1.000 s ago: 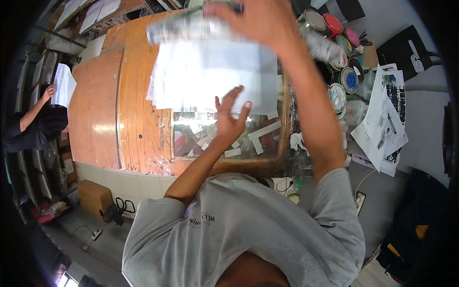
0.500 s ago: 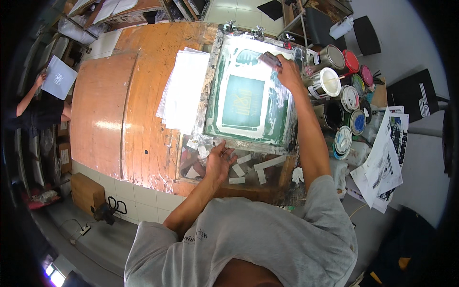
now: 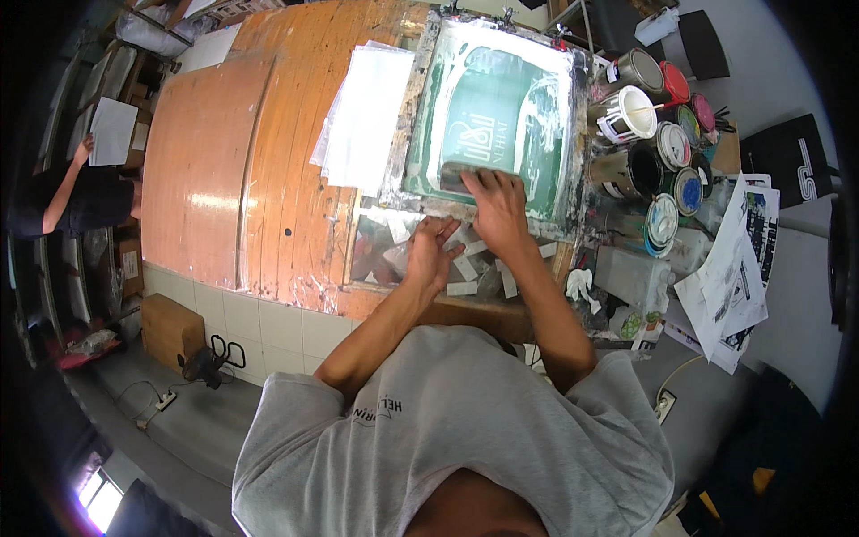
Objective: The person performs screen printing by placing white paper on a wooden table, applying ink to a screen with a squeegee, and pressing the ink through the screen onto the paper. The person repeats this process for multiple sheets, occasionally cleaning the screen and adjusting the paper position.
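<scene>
My right hand (image 3: 499,208) is closed around a squeegee (image 3: 458,175), its blade resting on the mesh near the close end of a screen-printing frame (image 3: 397,170). The green mesh has a pale lettered design in the middle and white ink smeared around it. My left hand (image 3: 433,255) is at the frame's near edge, fingers apart and slightly curled, holding nothing that I can see. Whether its fingertips touch the frame, I cannot tell. Below both hands, a glass-like surface shows several pale strips (image 3: 463,268). Clamps (image 3: 508,16) sit at the frame's far end.
Left of the frame lies a stack of white sheets (image 3: 369,116) on the wooden table (image 3: 300,161). Open ink cans (image 3: 629,116) crowd the right side, with printed papers (image 3: 723,268) beyond. At far left, another person's hand (image 3: 84,149) holds a pale sheet (image 3: 114,130).
My right hand has pulled the squeegee from the far end of the mesh to the near end. The design now looks whiter. My left hand stays by the near edge. The view has shifted.
</scene>
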Available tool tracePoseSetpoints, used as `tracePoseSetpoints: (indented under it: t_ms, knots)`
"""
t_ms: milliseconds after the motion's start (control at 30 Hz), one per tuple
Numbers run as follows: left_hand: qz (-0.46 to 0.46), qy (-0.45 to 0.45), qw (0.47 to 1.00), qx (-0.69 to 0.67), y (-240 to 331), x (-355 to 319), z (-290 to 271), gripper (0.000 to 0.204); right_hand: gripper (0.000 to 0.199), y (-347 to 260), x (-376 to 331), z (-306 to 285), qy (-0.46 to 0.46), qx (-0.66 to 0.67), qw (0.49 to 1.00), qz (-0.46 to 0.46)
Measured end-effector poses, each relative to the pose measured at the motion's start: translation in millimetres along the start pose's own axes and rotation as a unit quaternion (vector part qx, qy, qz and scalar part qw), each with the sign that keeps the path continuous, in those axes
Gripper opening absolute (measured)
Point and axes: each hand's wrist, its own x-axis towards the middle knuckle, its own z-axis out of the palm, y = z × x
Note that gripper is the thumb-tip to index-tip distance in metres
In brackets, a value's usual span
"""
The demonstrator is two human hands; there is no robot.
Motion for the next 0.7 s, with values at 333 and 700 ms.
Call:
tracePoseSetpoints:
  t_ms: [333,700]
  knots:
    - [-0.016,0.043,0.998,-0.037,-12.4,26.2,-4.5,0.015,0.041,-13.6,-37.7,25.0,0.005,-0.072,0.997,0.007]
    - [-0.005,0.050,0.999,0.011,-18.9,32.1,-15.9,0.013,0.038,76.8,87.9,55.0,0.016,-0.051,0.998,0.021]
